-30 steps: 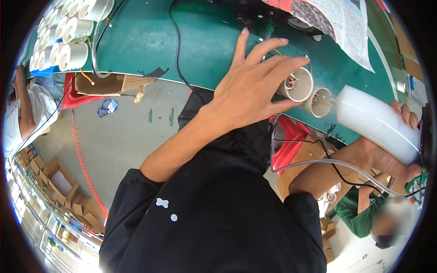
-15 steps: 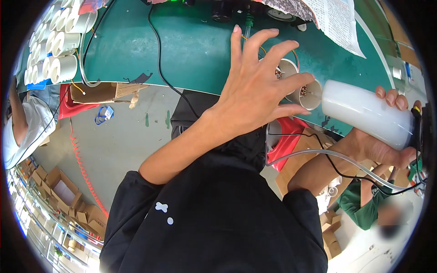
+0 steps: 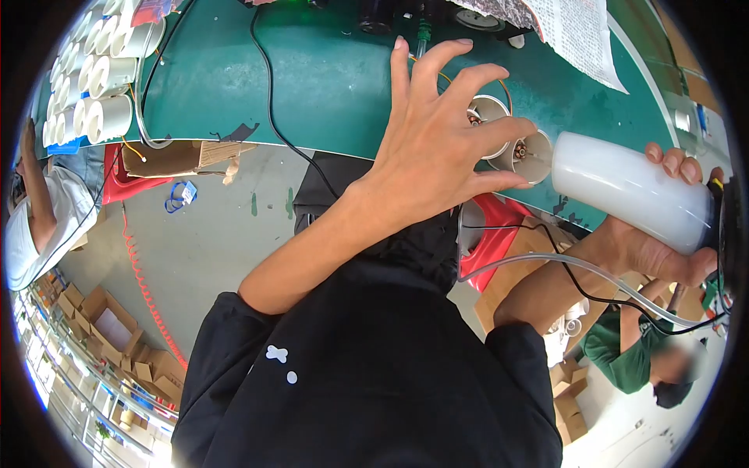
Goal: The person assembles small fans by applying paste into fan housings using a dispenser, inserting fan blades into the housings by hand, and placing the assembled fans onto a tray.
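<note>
My left hand (image 3: 437, 144) has its thumb and index finger on either side of a white cylindrical cup (image 3: 541, 148), its other fingers spread. Copper-coloured parts show inside this cup. A second white cup (image 3: 493, 108) stands just behind it, partly hidden by my fingers, with similar parts inside. My right hand (image 3: 655, 249) is wrapped round a large translucent white bottle (image 3: 628, 183), tilted sideways. The bottle's thin nozzle points into the nearer cup.
Rows of white cups (image 3: 109, 117) stand on the green table (image 3: 211, 93) at left. A torn newspaper (image 3: 581, 39) lies at back right. Black cable (image 3: 271, 101) crosses the table edge. A clear hose (image 3: 581, 267) runs below my right hand. Co-workers are at both sides.
My left thumb and index finger have shifted from the farther cup to the nearer one, and the nozzle sits at the nearer cup. The table view has moved slightly left and up.
</note>
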Demonstrator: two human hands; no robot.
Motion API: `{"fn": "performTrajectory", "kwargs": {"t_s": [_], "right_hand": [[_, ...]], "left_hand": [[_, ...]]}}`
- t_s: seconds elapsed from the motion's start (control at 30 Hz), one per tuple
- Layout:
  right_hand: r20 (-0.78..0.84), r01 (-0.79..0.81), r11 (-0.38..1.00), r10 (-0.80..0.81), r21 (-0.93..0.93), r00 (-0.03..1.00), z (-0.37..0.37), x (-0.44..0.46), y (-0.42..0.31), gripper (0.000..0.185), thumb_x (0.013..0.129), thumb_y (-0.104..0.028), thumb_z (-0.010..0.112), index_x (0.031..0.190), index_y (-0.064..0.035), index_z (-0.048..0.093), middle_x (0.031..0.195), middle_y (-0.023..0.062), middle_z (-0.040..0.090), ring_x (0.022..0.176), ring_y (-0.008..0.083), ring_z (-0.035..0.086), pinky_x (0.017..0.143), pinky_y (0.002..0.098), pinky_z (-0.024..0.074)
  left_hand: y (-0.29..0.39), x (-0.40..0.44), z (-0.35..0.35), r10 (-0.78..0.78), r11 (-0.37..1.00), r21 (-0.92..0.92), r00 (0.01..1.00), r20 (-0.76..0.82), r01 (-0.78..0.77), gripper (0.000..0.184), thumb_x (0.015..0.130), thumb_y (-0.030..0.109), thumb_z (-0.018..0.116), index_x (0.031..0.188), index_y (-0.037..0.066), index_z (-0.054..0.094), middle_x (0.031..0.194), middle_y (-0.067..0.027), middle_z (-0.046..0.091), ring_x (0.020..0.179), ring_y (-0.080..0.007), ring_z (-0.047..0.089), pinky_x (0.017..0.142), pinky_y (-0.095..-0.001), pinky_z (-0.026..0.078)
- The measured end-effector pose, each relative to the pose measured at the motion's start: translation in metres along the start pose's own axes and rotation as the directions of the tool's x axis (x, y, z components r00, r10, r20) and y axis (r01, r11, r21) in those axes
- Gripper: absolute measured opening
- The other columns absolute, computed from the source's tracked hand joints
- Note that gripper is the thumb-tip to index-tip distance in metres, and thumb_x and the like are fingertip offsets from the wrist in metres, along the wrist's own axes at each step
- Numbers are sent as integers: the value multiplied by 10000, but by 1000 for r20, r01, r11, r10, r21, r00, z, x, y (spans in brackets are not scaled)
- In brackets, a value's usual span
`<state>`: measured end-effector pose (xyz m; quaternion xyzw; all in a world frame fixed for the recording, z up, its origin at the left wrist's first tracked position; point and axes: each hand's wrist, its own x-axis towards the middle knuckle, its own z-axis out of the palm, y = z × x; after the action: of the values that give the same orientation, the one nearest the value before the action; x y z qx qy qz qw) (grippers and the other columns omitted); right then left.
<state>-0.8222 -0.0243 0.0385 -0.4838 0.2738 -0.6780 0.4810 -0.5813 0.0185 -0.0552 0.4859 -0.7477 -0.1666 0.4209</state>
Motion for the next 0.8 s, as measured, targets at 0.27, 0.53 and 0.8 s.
{"fn": "performTrajectory", "kwargs": {"t_s": [0.27, 0.53, 0.8], "right_hand": [[26, -26, 999, 25, 38, 999, 2, -1, -1, 998, 592, -801, 674, 1156, 6, 510, 1021, 158, 537, 919, 310, 535, 857, 509, 425], [20, 35, 998, -36, 57, 999, 0, -6, -10, 1041, 627, -792, 682, 1288, -18, 462, 1072, 168, 534, 941, 302, 514, 878, 511, 401], [-383, -168, 791, -89, -588, 919, -28, -4, -68, 573, 860, -399, 648, 1119, 108, 582, 1019, 214, 637, 910, 290, 622, 810, 418, 510]], "left_hand": [[0, 0, 0, -1, 1000, -2, 1000, -5, 1, 416, 598, 414, 862, 958, 243, 742, 1264, -70, 477, 1287, -390, 331, 1032, -738, 192], [2, 1, -4, -35, 999, 36, 999, 26, 34, 501, 589, 454, 862, 1048, 297, 736, 1329, -32, 490, 1299, -387, 335, 1049, -682, 217], [-15, -9, -31, -55, 998, 9, 998, -9, 55, 894, 588, 341, 891, 1334, 107, 456, 1387, -99, 437, 1327, -373, 338, 1086, -662, 170]]}}
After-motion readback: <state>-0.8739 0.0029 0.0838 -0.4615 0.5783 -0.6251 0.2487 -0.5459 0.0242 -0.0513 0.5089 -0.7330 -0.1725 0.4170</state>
